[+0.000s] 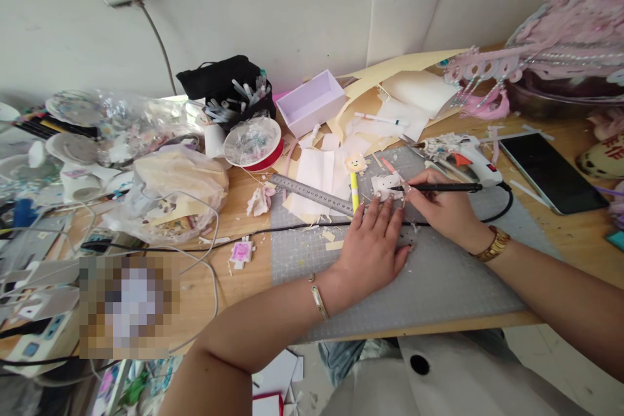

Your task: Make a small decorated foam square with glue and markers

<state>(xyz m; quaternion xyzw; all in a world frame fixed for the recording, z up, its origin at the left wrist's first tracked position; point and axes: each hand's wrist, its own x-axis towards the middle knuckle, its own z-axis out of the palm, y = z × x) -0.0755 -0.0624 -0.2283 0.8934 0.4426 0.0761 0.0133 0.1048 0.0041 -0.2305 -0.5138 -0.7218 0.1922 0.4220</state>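
Observation:
My left hand (373,244) lies flat on the grey cutting mat (439,279), fingers stretched forward, fingertips pressing a small white paper piece (387,185). My right hand (446,205) is closed around a black pen-like tool (439,188) held level, its tip touching the same white piece. A steel ruler (312,194) lies just left of the piece, beside a yellow pen with a smiling topper (354,172). A black cable (273,229) crosses the mat under my left hand.
A white glue gun (468,159) and a dark phone (550,172) lie to the right. A lilac box (312,104), red tape reel (253,143), marker pouch (234,88) and plastic bags (170,192) crowd the back left. Pink ornaments (550,32) stand at the back right.

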